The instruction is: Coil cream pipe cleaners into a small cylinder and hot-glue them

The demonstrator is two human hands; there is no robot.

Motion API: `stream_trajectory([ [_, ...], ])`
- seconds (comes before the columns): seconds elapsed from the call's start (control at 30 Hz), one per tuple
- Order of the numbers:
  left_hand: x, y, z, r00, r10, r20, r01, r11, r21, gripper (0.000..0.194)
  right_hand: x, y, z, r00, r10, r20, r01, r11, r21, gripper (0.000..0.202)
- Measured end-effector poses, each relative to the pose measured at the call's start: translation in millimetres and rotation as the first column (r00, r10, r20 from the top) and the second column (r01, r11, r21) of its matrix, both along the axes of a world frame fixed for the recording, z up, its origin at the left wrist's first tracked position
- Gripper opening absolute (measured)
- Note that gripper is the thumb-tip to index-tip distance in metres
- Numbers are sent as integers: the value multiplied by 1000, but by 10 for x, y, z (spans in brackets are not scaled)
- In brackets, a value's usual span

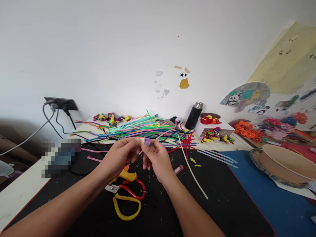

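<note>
My left hand (123, 153) and my right hand (158, 158) meet above the black mat (212, 207). Between their fingertips is a small white and purple piece (147, 141), which looks like coiled pipe cleaner. Both hands pinch it, the left at its white end and the right at its purple end. Scissors (127, 207) with red and yellow handles lie below my left hand, beside a yellow tool (129, 176) partly hidden by it. To the right of my right hand, a single white pipe cleaner (191, 171) lies across the mat.
A heap of coloured pipe cleaners (138, 128) lies along the wall. Behind stands a black flask (194, 117) beside a white box (217, 126). Several translucent sticks (219, 156) lie at the mat's right edge. A large bowl (288, 161) is far right, a power strip (61, 103) left.
</note>
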State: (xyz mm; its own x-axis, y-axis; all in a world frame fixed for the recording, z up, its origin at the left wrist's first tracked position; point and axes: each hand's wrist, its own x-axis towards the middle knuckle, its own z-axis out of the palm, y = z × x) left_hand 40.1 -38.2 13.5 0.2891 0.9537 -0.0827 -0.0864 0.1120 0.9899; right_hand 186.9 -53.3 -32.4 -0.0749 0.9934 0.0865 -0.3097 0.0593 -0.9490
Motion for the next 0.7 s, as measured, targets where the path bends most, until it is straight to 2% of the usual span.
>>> stream_trajectory([
  [0.3,20,-13,0,999,-41,-22,42,999,36,50,44,35,6,998,6,-60,-8,999,-38,50],
  [0.47,35,-10,-34,996,-51,-67,53,998,37,57,56,5,49,998,20,-58,-20,1000,-7,43],
  [0.57,3,31,-68,985,-74,-157,88,993,84,58,65,-2,63,999,-13,-37,12,1000,-13,41],
  [0.7,-86,100,-60,925,-74,-373,184,945,269,58,70,16,57,998,-49,-46,48,998,-37,41],
])
